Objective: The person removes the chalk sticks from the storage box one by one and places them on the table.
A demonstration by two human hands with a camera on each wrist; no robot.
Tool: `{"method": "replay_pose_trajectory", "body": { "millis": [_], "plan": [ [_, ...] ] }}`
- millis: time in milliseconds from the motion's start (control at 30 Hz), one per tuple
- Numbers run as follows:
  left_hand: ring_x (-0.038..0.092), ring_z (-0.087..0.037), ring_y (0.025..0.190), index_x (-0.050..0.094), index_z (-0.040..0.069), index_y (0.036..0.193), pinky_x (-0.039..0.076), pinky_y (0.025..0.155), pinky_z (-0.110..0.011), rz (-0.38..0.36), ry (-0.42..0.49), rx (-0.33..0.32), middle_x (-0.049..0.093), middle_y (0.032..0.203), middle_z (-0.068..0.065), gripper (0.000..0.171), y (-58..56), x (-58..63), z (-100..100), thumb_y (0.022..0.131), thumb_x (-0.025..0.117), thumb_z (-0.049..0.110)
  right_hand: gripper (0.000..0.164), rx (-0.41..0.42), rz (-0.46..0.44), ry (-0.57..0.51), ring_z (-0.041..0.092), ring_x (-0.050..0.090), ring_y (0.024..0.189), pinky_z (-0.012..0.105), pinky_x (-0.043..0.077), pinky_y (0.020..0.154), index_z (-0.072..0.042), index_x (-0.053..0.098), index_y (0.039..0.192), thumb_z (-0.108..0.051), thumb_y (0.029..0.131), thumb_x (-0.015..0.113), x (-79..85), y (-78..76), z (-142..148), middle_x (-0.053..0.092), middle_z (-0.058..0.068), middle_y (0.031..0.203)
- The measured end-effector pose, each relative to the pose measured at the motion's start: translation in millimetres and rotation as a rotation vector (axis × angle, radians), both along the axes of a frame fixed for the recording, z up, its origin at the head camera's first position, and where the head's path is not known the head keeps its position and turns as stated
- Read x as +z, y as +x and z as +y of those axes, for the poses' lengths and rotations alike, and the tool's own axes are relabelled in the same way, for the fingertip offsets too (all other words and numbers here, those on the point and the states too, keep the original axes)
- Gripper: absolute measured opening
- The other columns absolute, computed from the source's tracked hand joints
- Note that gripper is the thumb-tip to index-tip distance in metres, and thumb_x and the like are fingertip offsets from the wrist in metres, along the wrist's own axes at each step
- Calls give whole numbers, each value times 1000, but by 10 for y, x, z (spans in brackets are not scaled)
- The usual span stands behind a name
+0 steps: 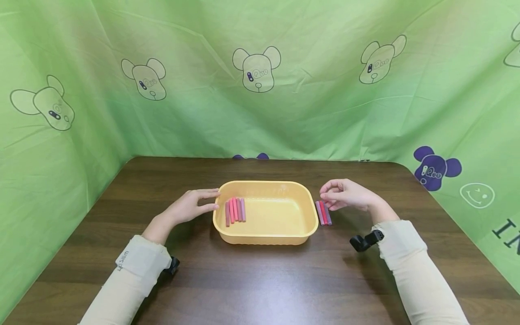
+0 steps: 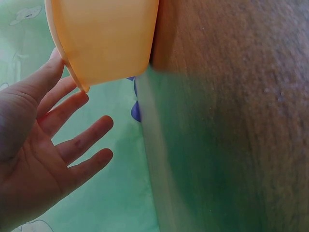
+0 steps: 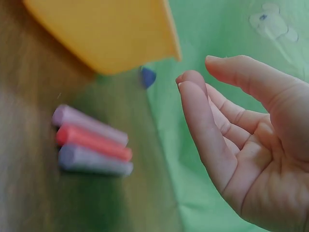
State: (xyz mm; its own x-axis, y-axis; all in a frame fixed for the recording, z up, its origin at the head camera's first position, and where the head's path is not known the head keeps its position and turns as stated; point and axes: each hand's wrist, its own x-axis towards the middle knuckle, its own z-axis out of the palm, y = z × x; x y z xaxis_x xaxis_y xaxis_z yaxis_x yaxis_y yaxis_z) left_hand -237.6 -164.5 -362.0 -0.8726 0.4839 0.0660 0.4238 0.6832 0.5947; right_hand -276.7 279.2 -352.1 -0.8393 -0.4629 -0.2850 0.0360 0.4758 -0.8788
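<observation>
A yellow plastic basin (image 1: 266, 240) rests on the table, with several pink and purple chalk sticks (image 1: 235, 210) lined up inside its left part. My left hand (image 1: 188, 206) is at the basin's left end, its thumb and fingertips touching the rim; the fingers are spread and fairly straight in the left wrist view. Outside the right end, three chalk sticks (image 3: 94, 140) lie side by side on the table, a red one between two purplish ones. Just above and beside them is my right hand (image 1: 345, 195). Its fingers are loosely bent, with nothing between thumb and fingers in the right wrist view.
The brown wooden table (image 1: 260, 284) spreads around the basin. A green cloth (image 1: 260, 122) printed with cartoon bear heads hangs behind and at both sides. Black wrist cameras (image 1: 366, 240) sit at both cuffs.
</observation>
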Motion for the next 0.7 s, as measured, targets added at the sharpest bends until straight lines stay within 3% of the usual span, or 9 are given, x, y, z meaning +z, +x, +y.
{"method": "replay_pose_trajectory", "body": {
  "millis": [300, 700],
  "plan": [
    [42, -33, 133, 54, 4, 131, 34, 110, -49, 4, -1, -2, 49, 140, -14, 48, -3, 4, 2, 89, 63, 25, 41, 88, 35, 0, 12, 65, 74, 41, 58, 76, 14, 44, 116, -14, 92, 59, 236, -61, -339, 66, 4, 85],
    [42, -33, 133, 54, 4, 131, 34, 110, -49, 3, -6, 1, 50, 139, -14, 48, 0, 14, 11, 89, 63, 24, 35, 206, 81, 75, 13, 63, 76, 31, 58, 72, 10, 49, 115, -14, 91, 57, 454, -146, -847, 65, 5, 90]
  ]
}}
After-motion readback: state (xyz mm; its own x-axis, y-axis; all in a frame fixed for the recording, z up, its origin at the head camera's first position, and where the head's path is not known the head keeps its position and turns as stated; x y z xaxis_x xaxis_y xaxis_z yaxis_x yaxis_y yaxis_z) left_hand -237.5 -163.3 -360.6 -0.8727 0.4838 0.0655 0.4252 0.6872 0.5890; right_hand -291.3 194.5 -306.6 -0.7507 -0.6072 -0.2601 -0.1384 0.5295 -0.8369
